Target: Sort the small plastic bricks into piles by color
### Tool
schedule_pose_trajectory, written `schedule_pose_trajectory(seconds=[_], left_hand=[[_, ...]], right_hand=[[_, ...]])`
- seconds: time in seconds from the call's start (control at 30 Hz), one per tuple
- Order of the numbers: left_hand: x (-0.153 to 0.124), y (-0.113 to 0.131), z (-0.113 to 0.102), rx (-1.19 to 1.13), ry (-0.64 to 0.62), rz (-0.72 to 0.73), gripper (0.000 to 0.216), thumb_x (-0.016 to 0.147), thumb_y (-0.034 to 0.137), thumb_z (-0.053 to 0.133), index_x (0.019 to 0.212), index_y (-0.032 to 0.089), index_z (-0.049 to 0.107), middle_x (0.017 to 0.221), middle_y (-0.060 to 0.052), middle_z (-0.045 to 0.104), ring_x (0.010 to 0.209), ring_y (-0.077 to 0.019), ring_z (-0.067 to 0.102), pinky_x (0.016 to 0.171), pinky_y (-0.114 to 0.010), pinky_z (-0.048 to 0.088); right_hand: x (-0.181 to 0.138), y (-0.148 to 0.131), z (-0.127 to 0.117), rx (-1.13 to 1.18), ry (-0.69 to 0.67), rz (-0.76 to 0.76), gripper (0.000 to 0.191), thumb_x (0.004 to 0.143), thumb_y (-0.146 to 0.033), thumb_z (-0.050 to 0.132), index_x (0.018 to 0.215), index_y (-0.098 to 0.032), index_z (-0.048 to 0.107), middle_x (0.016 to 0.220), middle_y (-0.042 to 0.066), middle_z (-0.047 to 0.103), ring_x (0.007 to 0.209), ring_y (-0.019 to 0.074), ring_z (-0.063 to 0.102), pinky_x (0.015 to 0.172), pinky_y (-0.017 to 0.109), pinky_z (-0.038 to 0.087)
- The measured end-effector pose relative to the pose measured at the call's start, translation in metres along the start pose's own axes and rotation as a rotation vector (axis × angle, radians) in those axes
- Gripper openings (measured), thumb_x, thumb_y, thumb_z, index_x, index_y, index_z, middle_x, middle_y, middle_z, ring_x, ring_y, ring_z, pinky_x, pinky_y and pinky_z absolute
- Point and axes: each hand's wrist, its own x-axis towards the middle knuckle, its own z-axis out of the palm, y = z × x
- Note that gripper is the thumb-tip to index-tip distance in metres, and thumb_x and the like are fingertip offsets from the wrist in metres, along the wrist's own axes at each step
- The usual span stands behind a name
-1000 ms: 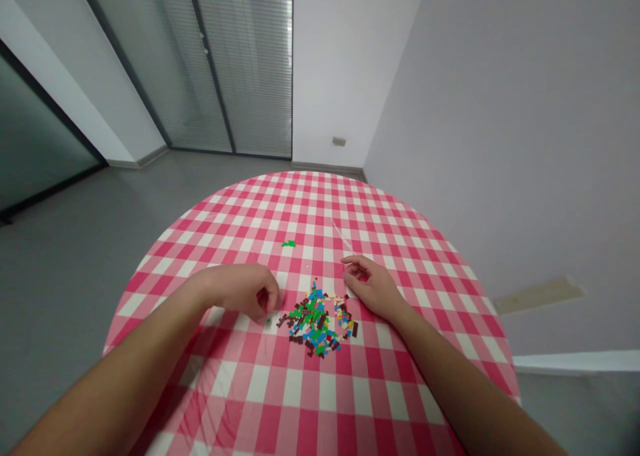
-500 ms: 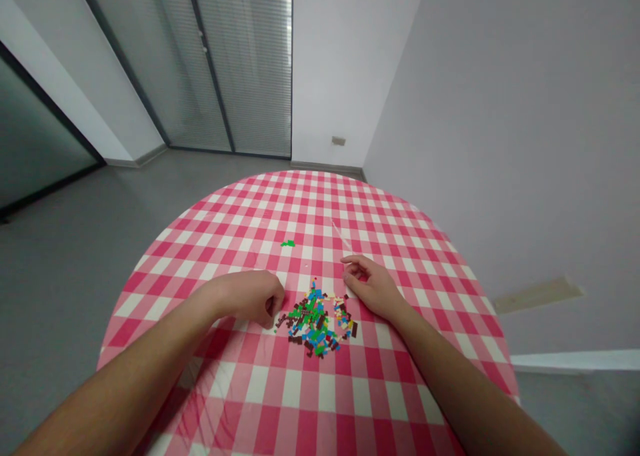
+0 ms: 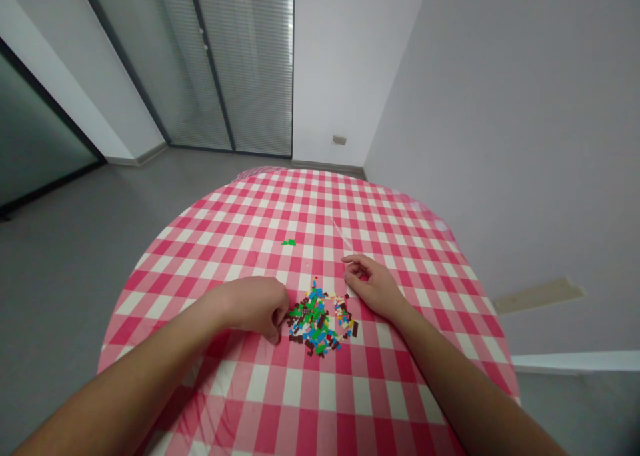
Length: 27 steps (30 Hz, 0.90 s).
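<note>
A heap of tiny coloured building pieces [image 3: 320, 321], brown, green, blue, yellow and red, lies on a round table with a red and white checked cloth [image 3: 310, 389]. My left hand [image 3: 257, 307] rests on the cloth at the heap's left edge, fingers curled and pinched together; what they hold, if anything, is too small to make out. My right hand [image 3: 371, 285] lies at the heap's upper right, fingers loosely bent and apart, with nothing in them. A single small green piece [image 3: 289, 243] sits alone farther back on the cloth.
A thin pale streak [image 3: 341, 237] lies on the cloth beyond my right hand. Grey floor surrounds the table. A grey wall stands close on the right, and glass doors with blinds [image 3: 235, 63] are at the back left.
My left hand has slid to the right and a little nearer, from beside the heap to its left edge. My right hand has stayed put.
</note>
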Motion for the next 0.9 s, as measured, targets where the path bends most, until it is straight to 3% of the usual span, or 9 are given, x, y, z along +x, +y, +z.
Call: schedule_pose_trajectory(seconds=[0.57, 0.77, 0.9], left_hand=[[0.005, -0.005, 0.006, -0.01, 0.064, 0.041, 0.005, 0.065, 0.017, 0.064, 0.063, 0.019, 0.068, 0.055, 0.002, 0.059, 0.049, -0.0115, 0.048, 0.048, -0.026, 0.027], [0.007, -0.008, 0.002, -0.101, 0.073, 0.155, 0.01, 0.068, 0.016, 0.058, 0.063, 0.019, 0.067, 0.058, 0.002, 0.06, 0.052, -0.0114, 0.05, 0.052, -0.026, 0.033], [0.014, -0.024, -0.004, -0.211, 0.187, 0.185, 0.015, 0.075, 0.018, 0.054, 0.068, 0.018, 0.067, 0.067, 0.0, 0.066, 0.06, -0.0119, 0.055, 0.057, -0.026, 0.039]], right_hand=[[0.0, -0.001, 0.0, 0.006, 0.008, -0.003, 0.026, 0.084, -0.026, 0.056, 0.109, -0.02, 0.062, 0.085, 0.004, 0.068, 0.076, 0.0174, 0.063, 0.073, 0.033, 0.051], [0.0, 0.0, -0.001, 0.002, 0.003, -0.006, 0.027, 0.085, -0.027, 0.057, 0.111, -0.021, 0.062, 0.085, 0.004, 0.068, 0.077, 0.0179, 0.064, 0.073, 0.033, 0.051], [0.0, 0.001, 0.0, 0.003, -0.004, 0.005, 0.028, 0.085, -0.027, 0.057, 0.112, -0.02, 0.062, 0.087, 0.004, 0.068, 0.079, 0.0184, 0.064, 0.074, 0.034, 0.051]])
